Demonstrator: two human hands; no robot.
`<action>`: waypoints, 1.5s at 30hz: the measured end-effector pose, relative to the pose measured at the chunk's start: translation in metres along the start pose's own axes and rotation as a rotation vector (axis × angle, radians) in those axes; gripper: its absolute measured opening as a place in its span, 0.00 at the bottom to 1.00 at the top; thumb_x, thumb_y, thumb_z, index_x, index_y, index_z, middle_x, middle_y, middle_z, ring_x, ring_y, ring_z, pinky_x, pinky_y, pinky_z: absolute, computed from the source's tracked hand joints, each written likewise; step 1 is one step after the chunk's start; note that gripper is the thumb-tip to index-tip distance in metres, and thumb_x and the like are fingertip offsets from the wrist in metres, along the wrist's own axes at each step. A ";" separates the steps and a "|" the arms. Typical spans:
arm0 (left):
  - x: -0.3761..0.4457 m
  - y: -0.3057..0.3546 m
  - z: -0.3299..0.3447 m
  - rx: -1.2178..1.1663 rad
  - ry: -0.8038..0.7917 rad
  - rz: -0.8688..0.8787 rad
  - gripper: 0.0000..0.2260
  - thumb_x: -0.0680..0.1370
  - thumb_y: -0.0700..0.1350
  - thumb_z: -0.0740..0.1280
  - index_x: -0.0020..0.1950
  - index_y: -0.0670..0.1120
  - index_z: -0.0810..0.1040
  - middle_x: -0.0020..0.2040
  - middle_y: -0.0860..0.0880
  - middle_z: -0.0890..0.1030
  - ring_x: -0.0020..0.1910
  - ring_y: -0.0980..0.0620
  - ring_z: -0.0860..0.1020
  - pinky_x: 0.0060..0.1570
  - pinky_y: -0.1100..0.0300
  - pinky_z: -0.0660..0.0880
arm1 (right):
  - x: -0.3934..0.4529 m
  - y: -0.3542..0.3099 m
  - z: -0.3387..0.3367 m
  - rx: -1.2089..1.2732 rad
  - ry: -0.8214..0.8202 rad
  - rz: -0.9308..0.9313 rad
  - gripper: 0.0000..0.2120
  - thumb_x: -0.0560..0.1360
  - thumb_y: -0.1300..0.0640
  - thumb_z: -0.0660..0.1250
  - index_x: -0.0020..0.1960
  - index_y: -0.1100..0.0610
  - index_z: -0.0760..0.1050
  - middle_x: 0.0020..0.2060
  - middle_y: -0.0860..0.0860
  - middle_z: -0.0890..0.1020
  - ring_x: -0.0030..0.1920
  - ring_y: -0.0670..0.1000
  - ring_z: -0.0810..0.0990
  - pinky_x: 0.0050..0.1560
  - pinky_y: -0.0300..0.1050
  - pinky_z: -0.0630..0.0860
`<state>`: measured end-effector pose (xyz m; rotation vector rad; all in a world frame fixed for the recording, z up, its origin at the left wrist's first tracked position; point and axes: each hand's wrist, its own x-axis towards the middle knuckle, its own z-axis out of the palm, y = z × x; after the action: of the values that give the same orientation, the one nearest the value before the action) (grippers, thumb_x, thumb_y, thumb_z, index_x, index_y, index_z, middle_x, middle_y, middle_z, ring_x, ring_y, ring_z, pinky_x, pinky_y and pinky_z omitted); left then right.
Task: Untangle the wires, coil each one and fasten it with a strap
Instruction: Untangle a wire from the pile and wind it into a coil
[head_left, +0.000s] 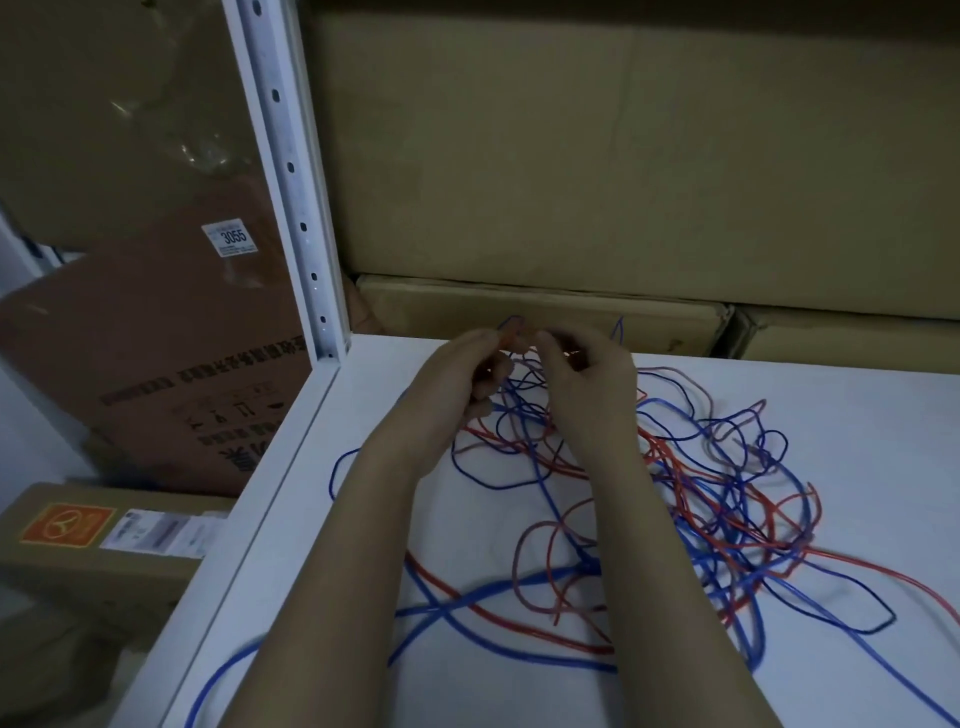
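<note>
Nearest, loose blue wires (467, 608) and red wires (769, 535) sprawl knotted across the shelf (363, 519). Farther on, the left hand (457, 384) and right hand (587, 379) pinch raised strands; a hard pull would likely tighten the knots.

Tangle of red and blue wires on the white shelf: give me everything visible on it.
The tangle of thin red and blue wires looks plastic-insulated. It lies loose and uncoiled on the white shelf surface, densest at centre right, with long strands trailing toward the near and left edges. No strap shows on it. At the far side, the left hand and right hand lift a few strands, fingers curled on them; motion blur hides the exact grip.
</note>
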<state>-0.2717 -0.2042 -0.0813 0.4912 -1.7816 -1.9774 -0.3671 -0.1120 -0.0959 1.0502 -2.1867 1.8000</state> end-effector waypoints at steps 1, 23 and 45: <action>0.000 -0.001 0.001 -0.007 -0.010 -0.003 0.12 0.82 0.45 0.55 0.46 0.47 0.77 0.29 0.57 0.72 0.26 0.59 0.64 0.25 0.68 0.63 | 0.000 0.001 -0.001 -0.007 -0.014 0.009 0.08 0.78 0.63 0.64 0.50 0.58 0.82 0.44 0.52 0.83 0.43 0.49 0.78 0.41 0.36 0.71; -0.007 0.017 0.001 -0.131 0.168 -0.005 0.17 0.84 0.49 0.54 0.39 0.46 0.75 0.24 0.53 0.67 0.22 0.57 0.59 0.23 0.64 0.53 | -0.006 -0.003 0.004 -0.110 -0.169 0.109 0.06 0.77 0.55 0.66 0.47 0.54 0.82 0.39 0.48 0.82 0.39 0.45 0.78 0.39 0.35 0.72; -0.006 0.018 0.006 -0.360 0.302 0.205 0.12 0.83 0.46 0.56 0.51 0.44 0.78 0.41 0.51 0.86 0.36 0.59 0.82 0.36 0.67 0.77 | -0.010 -0.016 0.004 -0.249 -0.433 0.085 0.06 0.78 0.55 0.64 0.50 0.52 0.79 0.42 0.51 0.84 0.44 0.51 0.82 0.46 0.49 0.79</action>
<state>-0.2683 -0.1974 -0.0625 0.4388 -1.2102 -1.9055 -0.3493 -0.1121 -0.0887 1.4086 -2.6480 1.3734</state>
